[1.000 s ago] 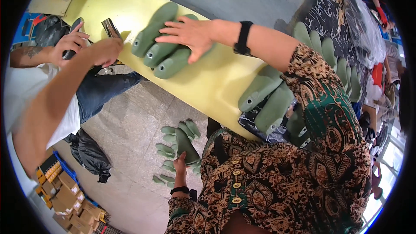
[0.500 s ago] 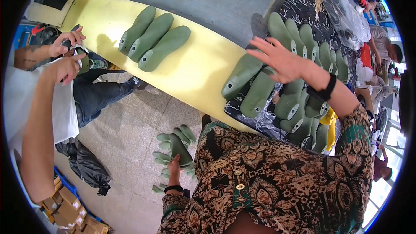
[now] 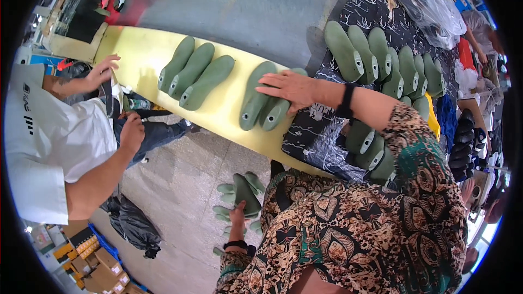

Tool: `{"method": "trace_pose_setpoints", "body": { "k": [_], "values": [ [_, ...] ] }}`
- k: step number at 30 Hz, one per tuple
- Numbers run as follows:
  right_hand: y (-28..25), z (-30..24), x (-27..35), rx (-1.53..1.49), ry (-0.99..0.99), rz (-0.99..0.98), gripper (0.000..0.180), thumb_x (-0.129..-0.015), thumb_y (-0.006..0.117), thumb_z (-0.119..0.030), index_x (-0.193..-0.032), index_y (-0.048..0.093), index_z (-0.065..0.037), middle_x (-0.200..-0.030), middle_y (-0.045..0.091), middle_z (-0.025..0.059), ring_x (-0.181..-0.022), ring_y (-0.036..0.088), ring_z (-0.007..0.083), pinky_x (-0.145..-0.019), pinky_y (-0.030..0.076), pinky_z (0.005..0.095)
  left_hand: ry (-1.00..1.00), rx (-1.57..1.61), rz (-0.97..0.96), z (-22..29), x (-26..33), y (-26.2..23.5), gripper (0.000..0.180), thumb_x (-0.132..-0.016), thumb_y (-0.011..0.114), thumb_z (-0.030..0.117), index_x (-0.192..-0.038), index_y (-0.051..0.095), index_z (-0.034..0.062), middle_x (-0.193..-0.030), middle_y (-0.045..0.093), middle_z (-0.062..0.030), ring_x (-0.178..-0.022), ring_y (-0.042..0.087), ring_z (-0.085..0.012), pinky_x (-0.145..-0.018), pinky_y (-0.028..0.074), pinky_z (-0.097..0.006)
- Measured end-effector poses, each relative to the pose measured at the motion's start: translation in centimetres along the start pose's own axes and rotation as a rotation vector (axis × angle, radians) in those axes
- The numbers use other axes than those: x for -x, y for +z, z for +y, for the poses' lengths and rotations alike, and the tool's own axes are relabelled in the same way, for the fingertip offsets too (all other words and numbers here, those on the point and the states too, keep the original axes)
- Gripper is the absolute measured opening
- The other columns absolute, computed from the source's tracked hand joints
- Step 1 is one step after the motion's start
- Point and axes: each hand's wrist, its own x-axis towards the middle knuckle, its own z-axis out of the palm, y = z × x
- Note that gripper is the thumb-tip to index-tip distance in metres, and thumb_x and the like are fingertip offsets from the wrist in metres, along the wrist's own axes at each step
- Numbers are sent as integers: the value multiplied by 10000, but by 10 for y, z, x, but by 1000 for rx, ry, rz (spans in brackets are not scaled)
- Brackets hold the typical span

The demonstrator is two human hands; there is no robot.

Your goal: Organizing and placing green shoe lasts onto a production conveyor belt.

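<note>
1. The yellow table (image 3: 141, 57) runs away to the left of the right hand's fingertips, and a dark patterned cloth (image 3: 327, 136) covers its end under the wrist.
2. A long row of green shoe forms (image 3: 392, 62) lies on that cloth, behind and to the right of the right hand, packed side by side. My reading is that this stock is yet to be laid out, so most of the work looks undone.
3. Three shoe forms (image 3: 193, 73) lie side by side on the bare yellow top, well to the left of the fingertips; these look finished with.
4. A pair of shoe forms (image 3: 261, 100) sits directly under the right fingers, touching each other, heels with a small round hole toward the near edge. They are smooth, matte, dull green, shaped like a foot.
5. The right hand (image 3: 291, 87) lies flat on that pair, fingers spread and extended, gripping nothing.
6. The left hand (image 3: 237, 215) hangs low beside the table, its fingers on a bunch of green forms (image 3: 239, 196) near the floor; whether they grip or rest, I cannot tell.
7. A person in a white shirt (image 3: 54, 141) stands beyond the three forms.
</note>
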Motion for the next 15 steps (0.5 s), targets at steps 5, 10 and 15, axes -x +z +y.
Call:
{"method": "trace_pose_setpoints", "body": {
  "k": [5, 10, 15],
  "values": [
    [6, 16, -62, 33, -59, 38, 1060, -558, 777, -325, -1430, 207, -131, -1419, 282, 139, -1337, 251, 289, -951, 307, 490, 181, -31, -120, -20, 2, -5, 469, -697, 732, 313, -944, 646, -76, -839, 648, -110, -748, 598, -256, -577, 503, -395],
    [3, 9, -91, -15, -20, 62, 1044, -595, 781, -337, -1434, 196, -127, -1422, 271, 146, -1342, 235, 287, -974, 281, 487, 170, -520, 233, -72, -47, -17, 596, -640, 726, 440, -849, 653, -113, -825, 657, -239, -765, 623, -329, -723, 459, -405],
    [-6, -22, -64, 50, 122, 121, 933, -667, 765, -318, -1402, 238, -90, -1423, 251, 196, -1350, 212, 328, -1028, 231, 494, 340, -469, 141, -29, 3, -42, 522, -656, 741, 377, -777, 634, -120, -775, 650, -219, -706, 617, -291, -679, 468, -385]
  ]
}}
